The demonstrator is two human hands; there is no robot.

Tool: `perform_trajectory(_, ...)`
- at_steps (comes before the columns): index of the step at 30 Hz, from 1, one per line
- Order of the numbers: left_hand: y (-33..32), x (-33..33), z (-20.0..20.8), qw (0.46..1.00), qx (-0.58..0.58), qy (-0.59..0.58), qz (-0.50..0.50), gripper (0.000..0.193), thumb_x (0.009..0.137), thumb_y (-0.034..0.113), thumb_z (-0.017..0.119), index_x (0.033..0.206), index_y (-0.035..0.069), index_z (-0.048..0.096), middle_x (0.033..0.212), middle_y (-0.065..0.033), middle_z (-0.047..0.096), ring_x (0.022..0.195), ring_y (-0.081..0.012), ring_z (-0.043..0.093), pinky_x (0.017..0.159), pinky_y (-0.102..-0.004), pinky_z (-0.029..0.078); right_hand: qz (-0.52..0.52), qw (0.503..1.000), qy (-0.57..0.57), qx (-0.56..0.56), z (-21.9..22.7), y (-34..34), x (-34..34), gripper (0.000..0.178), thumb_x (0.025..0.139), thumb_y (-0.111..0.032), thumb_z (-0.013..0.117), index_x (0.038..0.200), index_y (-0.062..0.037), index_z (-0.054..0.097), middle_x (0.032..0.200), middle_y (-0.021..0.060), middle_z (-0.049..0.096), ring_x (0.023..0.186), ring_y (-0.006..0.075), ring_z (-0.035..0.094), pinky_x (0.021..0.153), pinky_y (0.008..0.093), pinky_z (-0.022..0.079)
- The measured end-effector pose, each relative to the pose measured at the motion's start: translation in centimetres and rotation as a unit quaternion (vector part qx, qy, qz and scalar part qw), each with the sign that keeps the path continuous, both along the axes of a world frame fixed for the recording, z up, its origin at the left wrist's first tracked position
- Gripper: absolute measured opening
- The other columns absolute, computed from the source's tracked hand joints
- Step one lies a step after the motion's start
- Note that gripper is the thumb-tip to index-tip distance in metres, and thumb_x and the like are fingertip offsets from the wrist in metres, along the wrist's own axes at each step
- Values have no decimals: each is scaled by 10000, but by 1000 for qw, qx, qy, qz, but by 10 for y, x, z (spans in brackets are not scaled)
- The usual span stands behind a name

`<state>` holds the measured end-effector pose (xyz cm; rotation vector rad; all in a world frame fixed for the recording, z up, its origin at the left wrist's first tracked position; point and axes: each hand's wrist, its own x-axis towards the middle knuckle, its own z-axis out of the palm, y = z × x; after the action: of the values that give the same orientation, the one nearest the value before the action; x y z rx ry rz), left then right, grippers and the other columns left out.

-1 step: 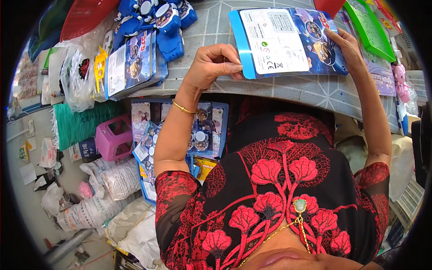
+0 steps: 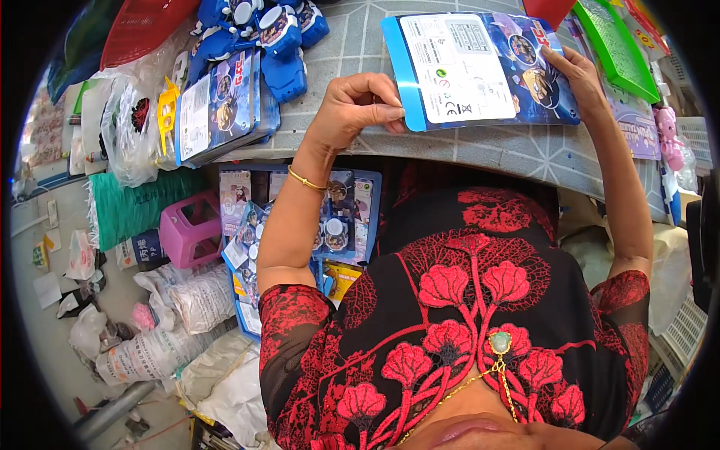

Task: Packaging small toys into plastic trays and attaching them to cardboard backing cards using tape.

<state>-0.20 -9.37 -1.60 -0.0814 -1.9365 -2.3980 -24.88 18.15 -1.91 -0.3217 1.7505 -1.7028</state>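
Both of my hands hold a blue printed backing card above the grey table, its white label panel facing up. My left hand is closed at the card's left edge, thumb against the near corner. At the far right end, my right hand grips the card's edge, its fingers partly hidden. Left of my left hand lies a stack of similar cards. Behind that stack is a heap of blue plastic toys with round picture discs.
A green tray and a pink toy figure are at the right. A yellow plastic piece lies by a clear bag at the left. Below the table stand a pink stool, packaged toys and white sacks.
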Motion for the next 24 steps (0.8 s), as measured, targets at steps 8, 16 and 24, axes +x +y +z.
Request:
perform_trajectory(8, 3, 4, 8, 997, 9, -34, 73, 115, 743, -44, 646, 827, 12, 591, 720, -57, 605, 600, -139, 625, 536, -239, 528, -20, 999, 43, 11, -5, -3, 5, 301, 861, -240, 642, 1022, 12, 616, 823, 58, 666, 622, 76, 627, 546, 192, 514)
perform_trajectory(16, 16, 11, 27, 951, -208, -59, 222, 165, 745, -27, 630, 876, 21, 541, 731, -35, 587, 550, -95, 554, 497, -199, 443, -55, 943, 295, 144, -21, -6, 7, 558, 775, -397, 702, 1095, 43, 574, 937, 122, 653, 836, 157, 622, 761, 270, 492)
perform_trajectory(24, 16, 11, 28, 954, -52, -60, 289, 272, 836, 22, 609, 1078, -9, 489, 783, -108, 617, 525, -116, 570, 442, -193, 449, -85, 908, 380, 155, -18, -9, 23, 648, 779, -364, 689, 1238, 38, 471, 1241, 215, 503, 1041, 257, 571, 870, 345, 465)
